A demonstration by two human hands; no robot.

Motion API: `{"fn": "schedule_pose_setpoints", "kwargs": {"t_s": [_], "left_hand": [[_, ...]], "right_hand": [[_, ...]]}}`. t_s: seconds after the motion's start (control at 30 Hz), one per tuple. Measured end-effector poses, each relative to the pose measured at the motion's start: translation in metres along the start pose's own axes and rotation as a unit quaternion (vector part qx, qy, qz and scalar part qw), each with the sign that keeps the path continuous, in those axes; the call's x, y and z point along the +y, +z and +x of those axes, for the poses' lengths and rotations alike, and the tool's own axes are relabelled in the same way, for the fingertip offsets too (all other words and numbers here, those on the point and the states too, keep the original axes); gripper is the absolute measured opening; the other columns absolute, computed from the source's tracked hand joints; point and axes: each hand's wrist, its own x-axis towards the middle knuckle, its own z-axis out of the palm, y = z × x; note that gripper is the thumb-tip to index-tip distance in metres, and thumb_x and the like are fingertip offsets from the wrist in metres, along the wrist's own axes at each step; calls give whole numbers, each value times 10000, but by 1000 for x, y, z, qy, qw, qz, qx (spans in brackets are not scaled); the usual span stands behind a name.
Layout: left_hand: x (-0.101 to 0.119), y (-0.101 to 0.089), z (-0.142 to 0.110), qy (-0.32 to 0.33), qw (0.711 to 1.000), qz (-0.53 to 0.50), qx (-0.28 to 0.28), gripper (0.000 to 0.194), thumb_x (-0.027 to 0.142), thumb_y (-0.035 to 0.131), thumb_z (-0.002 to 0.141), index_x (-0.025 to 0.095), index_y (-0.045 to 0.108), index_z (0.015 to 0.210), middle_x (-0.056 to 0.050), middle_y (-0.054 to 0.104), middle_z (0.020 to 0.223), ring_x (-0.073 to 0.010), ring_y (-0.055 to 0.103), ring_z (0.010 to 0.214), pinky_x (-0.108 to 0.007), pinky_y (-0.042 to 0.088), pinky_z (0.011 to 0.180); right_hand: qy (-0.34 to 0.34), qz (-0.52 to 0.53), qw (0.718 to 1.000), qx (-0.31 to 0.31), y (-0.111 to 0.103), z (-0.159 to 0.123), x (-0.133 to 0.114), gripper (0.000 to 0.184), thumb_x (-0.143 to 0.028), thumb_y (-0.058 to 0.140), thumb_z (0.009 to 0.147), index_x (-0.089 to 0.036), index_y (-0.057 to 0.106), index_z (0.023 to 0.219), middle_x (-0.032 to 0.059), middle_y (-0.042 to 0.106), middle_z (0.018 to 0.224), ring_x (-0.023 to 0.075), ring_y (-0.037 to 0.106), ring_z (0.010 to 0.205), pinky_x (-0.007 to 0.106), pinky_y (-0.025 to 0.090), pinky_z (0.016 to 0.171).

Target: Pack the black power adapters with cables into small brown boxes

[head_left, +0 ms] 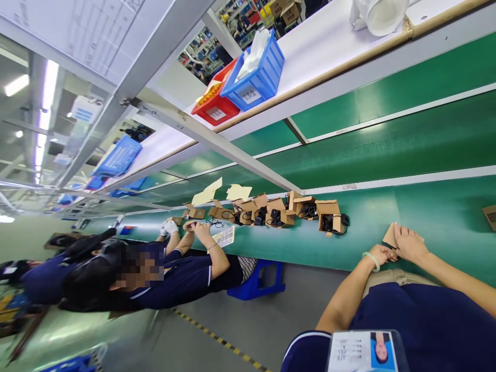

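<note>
A small brown cardboard box [389, 235] is at the table's near edge, partly covered by my hands. My left hand [382, 254], with a pale bangle on its wrist, grips the box's near lower side with curled fingers. Over the top and right part of it lies my right hand [411, 244], fingers bent down against the cardboard. What is inside is hidden. To the left stands an open cardboard box [327, 207] holding a black adapter with its cable, and several similar open boxes [282, 219] form a row beyond it.
A co-worker [182, 279] sits at the left along the green table [294, 248], handling a box. Yellow sheets [238, 192] lie behind the row. Blue bin [256, 72] and red bin [215, 101] stand on the shelf above. Another carton [490, 217] is at the right edge.
</note>
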Motion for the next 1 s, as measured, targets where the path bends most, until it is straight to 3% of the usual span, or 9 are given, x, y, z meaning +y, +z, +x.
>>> {"fn": "schedule_pose_setpoints", "kwargs": {"t_s": [0.2, 0.3, 0.4, 0.5, 0.6, 0.7, 0.77, 0.9, 1.0], "left_hand": [[-12, 0, -7, 19, 998, 60, 1, 217, 278, 561, 805, 122, 690, 728, -65, 703, 829, -167, 623, 843, -303, 473, 858], [-15, 2, -10, 23, 996, 91, 2, 212, 297, 566, 804, 137, 701, 770, -43, 704, 840, -161, 621, 844, -279, 470, 842], [-10, 4, -16, 21, 991, 134, 11, 242, 365, 580, 796, 157, 694, 750, -25, 698, 823, -172, 617, 847, -281, 461, 844], [5, 3, -28, 4, 980, 194, 45, 389, 534, 596, 749, 158, 665, 677, -59, 680, 782, -236, 605, 865, -341, 448, 856], [25, 4, -42, -10, 930, 322, 178, 560, 695, 528, 715, 153, 638, 804, -127, 654, 902, -298, 580, 932, -397, 438, 860], [44, 10, -44, 41, 863, 408, 294, 648, 682, 527, 724, 136, 535, 1073, -173, 574, 1092, -329, 528, 1049, -421, 423, 896], [53, 14, -38, 75, 856, 423, 288, 637, 595, 598, 719, 139, 472, 1147, -174, 531, 1150, -334, 503, 1095, -421, 412, 921], [63, 14, -21, 65, 890, 399, 212, 529, 420, 665, 716, 172, 468, 1140, -149, 542, 1141, -322, 542, 1060, -410, 424, 919], [68, 5, -17, 56, 910, 364, 192, 427, 338, 694, 684, 169, 534, 1042, -151, 596, 1061, -341, 556, 1040, -424, 425, 922]], "right_hand": [[-54, 65, 991, -105, -37, 25, 45, 594, -204, 434, 815, -141, 367, 1402, 152, 659, 984, 281, 627, 836, 348, 443, 698], [-52, 28, 998, -32, -46, 45, 80, 533, -291, 449, 858, -179, 401, 1377, 155, 645, 1055, 298, 613, 904, 376, 449, 740], [12, -33, 996, 87, -35, 51, 96, 571, -364, 522, 843, -98, 424, 1340, 244, 538, 1211, 358, 528, 1070, 427, 444, 808], [28, -56, 984, 169, -19, 37, 89, 532, -286, 512, 854, -41, 434, 1320, 284, 419, 1324, 382, 426, 1189, 445, 430, 860], [-96, -36, 969, 226, -12, 9, 69, 380, -214, 429, 895, -124, 529, 1251, 182, 468, 1327, 311, 423, 1201, 418, 412, 909], [-214, 7, 959, 187, -14, -17, 52, 291, -216, 424, 899, -192, 641, 1091, 104, 592, 1192, 283, 466, 1149, 427, 411, 915], [-240, 35, 956, 162, -15, -26, 44, 280, -218, 437, 885, -200, 670, 1039, 88, 601, 1190, 293, 439, 1191, 456, 385, 958], [-261, 68, 951, 148, -8, -30, 40, 313, -204, 419, 874, -171, 680, 1042, 96, 573, 1248, 275, 352, 1297, 469, 308, 1060], [-272, 82, 950, 127, 3, -31, 46, 326, -213, 389, 891, -164, 685, 1019, 102, 610, 1185, 253, 405, 1262, 461, 311, 1067]]}}
